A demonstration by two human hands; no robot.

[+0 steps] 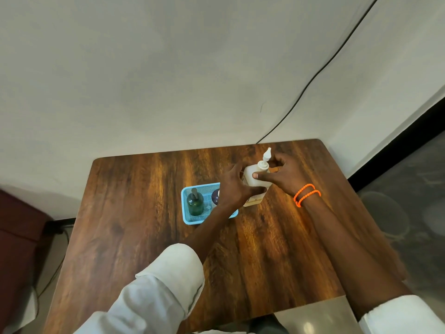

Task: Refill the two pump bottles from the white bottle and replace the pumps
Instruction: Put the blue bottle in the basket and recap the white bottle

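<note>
- White plastic is what both hands meet on: the left hand point(234, 186) wraps the body of the white bottle point(254, 177) from the left, and the right hand point(280, 175) holds its shoulder with the thumb across the front and fingers curled by the pump head point(266, 154).
- That bottle stands on the desk point(144, 213), just right of the blue basket point(186, 213), towards the far side.
- Twisting the cap with a loose grip below could spin or tip the bottle and spill liquid on the wood.
- Left forearm crosses over the basket; a dropped elbow could knock the green pump bottle point(195, 203) or the dark bottle point(216, 196) half hidden behind the wrist.
- Both of those seem to have their tops on, though the dark one is hard to read.
- Far edge and wall lie close behind the hands, so lifting backward is cramped.
- Near and left of the basket, the desk offers broad room for pouring.
</note>
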